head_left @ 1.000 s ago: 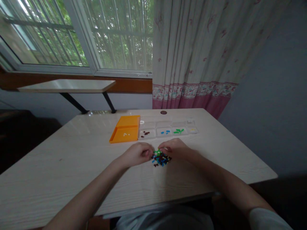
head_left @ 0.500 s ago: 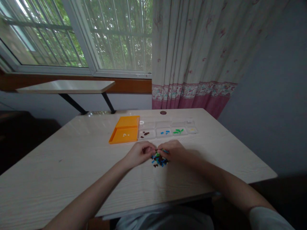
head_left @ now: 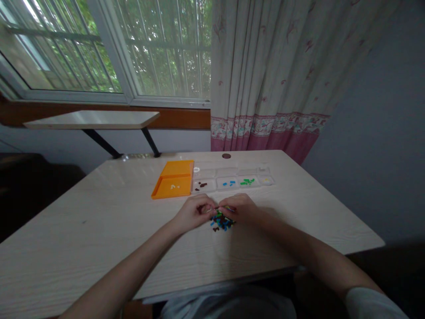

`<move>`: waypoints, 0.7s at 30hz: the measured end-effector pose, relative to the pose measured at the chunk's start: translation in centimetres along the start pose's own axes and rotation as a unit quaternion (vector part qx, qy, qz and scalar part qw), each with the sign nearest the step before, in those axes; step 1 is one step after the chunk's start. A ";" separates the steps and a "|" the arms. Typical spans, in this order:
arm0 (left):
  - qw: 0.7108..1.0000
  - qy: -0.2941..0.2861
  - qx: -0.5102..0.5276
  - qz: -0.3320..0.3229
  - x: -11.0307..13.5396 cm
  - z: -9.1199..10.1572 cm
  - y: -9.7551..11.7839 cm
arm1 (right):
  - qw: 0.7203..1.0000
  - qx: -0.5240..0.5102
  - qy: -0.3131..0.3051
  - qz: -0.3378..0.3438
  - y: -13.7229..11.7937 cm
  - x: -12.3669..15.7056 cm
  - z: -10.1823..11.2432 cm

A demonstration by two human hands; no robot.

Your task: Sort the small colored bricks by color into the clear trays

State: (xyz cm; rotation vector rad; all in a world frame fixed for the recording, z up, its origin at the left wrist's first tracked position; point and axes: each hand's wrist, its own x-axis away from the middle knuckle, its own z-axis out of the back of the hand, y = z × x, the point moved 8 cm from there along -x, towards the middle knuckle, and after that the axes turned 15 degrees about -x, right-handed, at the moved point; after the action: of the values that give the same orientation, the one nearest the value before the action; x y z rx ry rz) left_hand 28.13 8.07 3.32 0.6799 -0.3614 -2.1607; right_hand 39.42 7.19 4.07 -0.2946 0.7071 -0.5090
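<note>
My left hand (head_left: 195,212) and my right hand (head_left: 241,207) meet with their fingertips almost touching, just above a small pile of tiny plastic pieces (head_left: 223,222). The pile mixes blue, dark brown and green. Both hands are closed in a pinch, and a small brown piece (head_left: 216,207) shows between the fingertips, its exact shape too small to tell. My right fingers cover part of the pile.
Beyond my hands lies a clear compartment tray (head_left: 215,178) with brown, blue, green and yellow pieces sorted apart. An orange case (head_left: 175,169), open, adjoins it on the left and holds a few white bits. A raised shelf (head_left: 96,119) stands at the back left of the table (head_left: 109,212).
My hands keep almost the same place and pinch. The fingers of my right hand have shifted very slightly; the pile and tray look unchanged.
</note>
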 end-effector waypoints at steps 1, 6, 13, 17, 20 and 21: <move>1.000 0.002 0.002 -0.002 0.0 0.0 0.1 | 1.000 0.002 0.000 0.000 0.0 0.0 -0.1; 1.000 0.022 -0.001 0.001 -0.1 0.5 0.3 | 1.000 -0.015 -0.010 0.001 0.4 -0.1 0.7; 0.987 0.129 -0.049 0.077 0.0 3.5 -1.1 | 0.984 -0.036 -0.120 -0.127 4.0 0.0 3.5; 0.973 0.190 -0.086 0.098 0.4 5.1 -1.7 | 0.958 -0.116 -0.203 -0.165 4.7 0.8 2.2; 0.968 0.212 -0.099 0.092 0.6 5.5 -1.8 | 0.938 -0.171 -0.237 -0.188 4.8 1.3 0.6; 0.967 0.217 -0.102 0.088 0.6 5.5 -1.9 | 0.930 -0.186 -0.247 -0.199 4.9 1.5 0.1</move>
State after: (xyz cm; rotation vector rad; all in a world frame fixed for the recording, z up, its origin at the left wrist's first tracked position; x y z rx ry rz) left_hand 23.40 8.87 6.73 0.9365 0.0327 -1.7889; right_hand 42.14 10.52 1.28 -0.9037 0.2402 -0.6508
